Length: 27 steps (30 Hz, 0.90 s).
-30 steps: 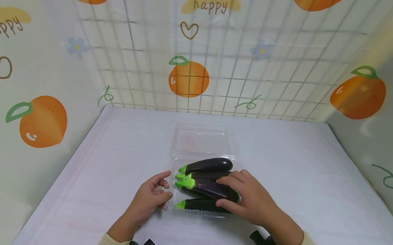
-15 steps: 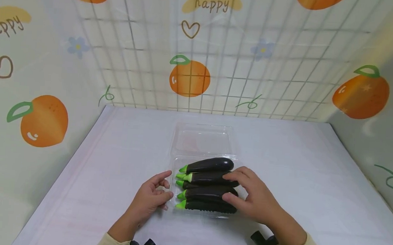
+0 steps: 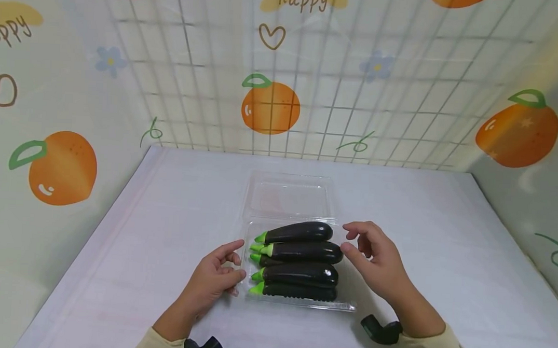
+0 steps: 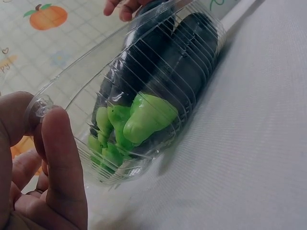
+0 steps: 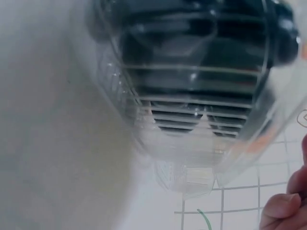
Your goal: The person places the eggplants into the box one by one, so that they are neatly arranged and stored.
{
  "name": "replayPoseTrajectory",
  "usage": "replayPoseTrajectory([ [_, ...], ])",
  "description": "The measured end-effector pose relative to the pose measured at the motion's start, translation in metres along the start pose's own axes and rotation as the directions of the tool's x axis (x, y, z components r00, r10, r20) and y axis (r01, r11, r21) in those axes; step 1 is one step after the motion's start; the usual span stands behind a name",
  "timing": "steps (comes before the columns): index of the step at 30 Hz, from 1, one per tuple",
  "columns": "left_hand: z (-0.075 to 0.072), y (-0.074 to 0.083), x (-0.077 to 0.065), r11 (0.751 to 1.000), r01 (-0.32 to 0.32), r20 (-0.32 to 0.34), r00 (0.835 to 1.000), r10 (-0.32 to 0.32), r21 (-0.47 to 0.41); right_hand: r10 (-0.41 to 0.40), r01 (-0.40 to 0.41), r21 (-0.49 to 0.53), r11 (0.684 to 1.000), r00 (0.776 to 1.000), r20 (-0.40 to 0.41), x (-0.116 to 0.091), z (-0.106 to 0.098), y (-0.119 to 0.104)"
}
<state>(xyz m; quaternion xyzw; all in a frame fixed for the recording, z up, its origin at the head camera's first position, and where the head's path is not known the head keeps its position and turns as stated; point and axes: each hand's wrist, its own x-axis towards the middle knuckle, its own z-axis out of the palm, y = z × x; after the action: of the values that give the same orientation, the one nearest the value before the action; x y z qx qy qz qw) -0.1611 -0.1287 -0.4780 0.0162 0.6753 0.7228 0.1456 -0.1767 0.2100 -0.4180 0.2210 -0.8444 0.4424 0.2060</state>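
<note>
A clear plastic clamshell box lies on the white table with its lid folded back, away from me. Several dark eggplants with green stems fill the base, stems to the left; one eggplant lies on top of others. My left hand holds the box's left rim, which the left wrist view shows pinched between thumb and finger. Just right of the box, my right hand holds nothing, its fingers loosely bent and its thumb tip near the top eggplant's rounded end.
A white cloth covers the table. Behind it hangs a wire grid under a sheet printed with oranges, and printed walls stand left and right. Black camera mounts sit at both wrists.
My right hand lowers an eggplant into the front of the box, lets it go, then moves right and away from me, off the eggplants. The left hand stays at the rim.
</note>
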Motion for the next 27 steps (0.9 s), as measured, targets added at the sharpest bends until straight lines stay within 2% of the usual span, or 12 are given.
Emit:
replayPoseTrajectory([
  [4, 0.0, 0.002, -0.001, 1.0, 0.001, 0.005, 1.0, -0.001, 0.001, 0.057, -0.057, -0.004, 0.998, 0.998, 0.025, 0.004, -0.001, 0.003],
  [7, 0.0, 0.003, -0.001, 1.0, -0.004, 0.002, 1.0, 0.004, -0.003, 0.165, -0.162, -0.049, 0.986, 0.984, 0.069, 0.01, -0.002, 0.012],
  [11, 0.0, 0.004, -0.002, 1.0, 0.003, -0.004, 1.0, -0.003, 0.0, 0.336, -0.325, -0.101, 0.94, 0.934, 0.119, 0.018, -0.001, 0.029],
  [14, 0.001, 0.003, -0.003, 1.0, 0.018, -0.006, 1.0, -0.018, 0.006, 0.409, -0.397, -0.108, 0.911, 0.902, 0.14, 0.02, 0.001, 0.041],
  [20, 0.0, 0.001, -0.002, 1.0, 0.014, -0.003, 1.0, -0.014, -0.006, 0.458, -0.446, -0.108, 0.889, 0.874, 0.164, 0.025, 0.007, 0.055],
  [27, -0.001, 0.002, -0.001, 1.0, 0.009, 0.009, 1.0, -0.009, -0.018, 0.476, -0.471, -0.074, 0.879, 0.858, 0.192, 0.033, 0.01, 0.063],
])
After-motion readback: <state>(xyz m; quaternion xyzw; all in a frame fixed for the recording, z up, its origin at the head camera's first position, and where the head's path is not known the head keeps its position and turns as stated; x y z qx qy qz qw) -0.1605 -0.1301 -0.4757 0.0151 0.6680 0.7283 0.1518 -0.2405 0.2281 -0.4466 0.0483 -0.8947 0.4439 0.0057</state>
